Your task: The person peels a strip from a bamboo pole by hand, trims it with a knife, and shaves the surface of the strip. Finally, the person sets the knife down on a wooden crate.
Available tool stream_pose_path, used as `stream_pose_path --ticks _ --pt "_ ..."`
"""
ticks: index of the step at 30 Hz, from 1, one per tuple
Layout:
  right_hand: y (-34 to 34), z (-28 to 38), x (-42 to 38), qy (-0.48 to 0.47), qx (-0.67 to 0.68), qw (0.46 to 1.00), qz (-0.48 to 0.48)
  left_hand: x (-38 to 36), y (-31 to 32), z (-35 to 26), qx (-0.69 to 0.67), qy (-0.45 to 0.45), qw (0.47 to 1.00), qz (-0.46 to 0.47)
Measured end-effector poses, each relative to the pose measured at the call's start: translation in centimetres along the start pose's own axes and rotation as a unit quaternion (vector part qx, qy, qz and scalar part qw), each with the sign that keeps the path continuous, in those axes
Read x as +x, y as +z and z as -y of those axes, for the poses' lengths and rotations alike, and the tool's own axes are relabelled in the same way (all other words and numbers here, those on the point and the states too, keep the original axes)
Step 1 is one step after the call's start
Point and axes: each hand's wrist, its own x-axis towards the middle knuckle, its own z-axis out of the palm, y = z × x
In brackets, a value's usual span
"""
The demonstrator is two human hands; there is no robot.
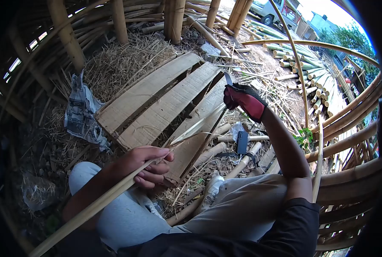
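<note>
The person wears a dark short-sleeved top [291, 225], pale grey trousers [242, 201] and light-coloured shoes with laces [214, 188]. The right hand [245, 102] has a glove, red or pinkish with black parts; the left hand [147, 166] is bare.

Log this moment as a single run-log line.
left hand: gripping bamboo strip | right hand: gloved, holding knife | in front: wooden planks, phone

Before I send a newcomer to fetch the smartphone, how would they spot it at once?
Find the plank platform, then look just right of it, among the cut bamboo poles. The smartphone lies there beside crumpled clear plastic, a smooth dark rectangle with a camera patch in one corner, unlike the pale, round poles.
</note>
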Motion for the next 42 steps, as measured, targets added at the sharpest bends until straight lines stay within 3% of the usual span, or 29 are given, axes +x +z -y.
stream_pose_path --ticks 4,8,11,12,15,20,23,24,27,28,31,32,33,34,35,37,38,41,42 --pt "-1.4 -0.2 -1.5 0.049 0.119 0.986 0.109 -0.4 0.3 -0.9 0.013 -0.013 1.000 -0.022" --pt "-3.7 -1.7 -1.3 0.020 0.100 0.984 0.143 -0.4 0.8 -1.1 -0.005 -0.020 0.999 -0.024" --pt "-4.6 -1.8 -0.9 0.035 0.125 0.990 0.045 -0.2 1.7 -1.2 -0.063 -0.025 0.998 -0.011" --pt "-4.2 -1.2 -0.9 -0.009 0.060 0.997 0.040 -0.1 1.9 -1.1 -0.076 -0.022 0.997 -0.002" --pt "-8.4 -6.7 1.7 -0.052 0.119 0.991 -0.023 0.0 2.7 -1.1 -0.093 -0.021 0.995 0.000" --pt "-8.3 -6.5 3.7 0.098 0.056 0.977 -0.181 0.1 3.2 -1.6 -0.082 -0.010 0.997 -0.008" --pt "-6.7 -5.4 4.5 0.052 0.095 0.984 -0.138 0.6 3.8 -2.1 0.056 0.007 0.996 -0.063" --pt "-6.5 -6.5 4.7 -0.001 0.080 0.994 -0.071 1.1 3.3 -2.2 0.152 0.024 0.985 -0.082" --pt "-1.3 -0.6 4.1 0.085 -0.005 0.994 -0.071 2.4 2.0 -1.8 0.307 -0.016 0.942 -0.135" --pt "-0.3 -0.5 4.4 0.060 -0.026 0.996 -0.067 2.7 1.2 -1.8 0.282 -0.011 0.952 -0.116" --pt "3.0 1.5 4.2 0.006 -0.225 0.972 -0.063 2.9 1.5 -2.1 0.397 0.014 0.905 -0.153" --pt "3.1 0.1 5.2 -0.080 -0.349 0.929 -0.087 2.9 1.4 -2.0 0.400 0.032 0.898 -0.178" --pt "4.8 2.5 4.4 -0.072 -0.470 0.876 -0.081 3.0 1.3 -1.9 0.403 0.050 0.891 -0.203" --pt "5.5 3.4 3.9 -0.136 -0.552 0.821 -0.053 3.1 1.1 -1.8 0.406 0.068 0.883 -0.228" --pt "6.2 3.8 3.7 -0.201 -0.625 0.754 -0.024 3.4 0.9 -1.7 0.403 0.135 0.870 -0.251" --pt "7.0 4.2 3.6 -0.263 -0.581 0.770 0.010 4.0 0.6 -1.5 0.393 0.268 0.828 -0.296" --pt "7.5 4.4 3.6 -0.293 -0.558 0.776 0.028 4.1 0.6 -1.6 0.440 0.316 0.775 -0.325" --pt "8.9 5.7 3.5 -0.357 -0.670 0.648 0.067 4.0 0.4 -2.4 0.576 0.434 0.588 -0.367" --pt "9.3 5.5 3.6 -0.437 -0.646 0.622 0.066 3.8 0.3 -2.6 0.621 0.462 0.522 -0.360"
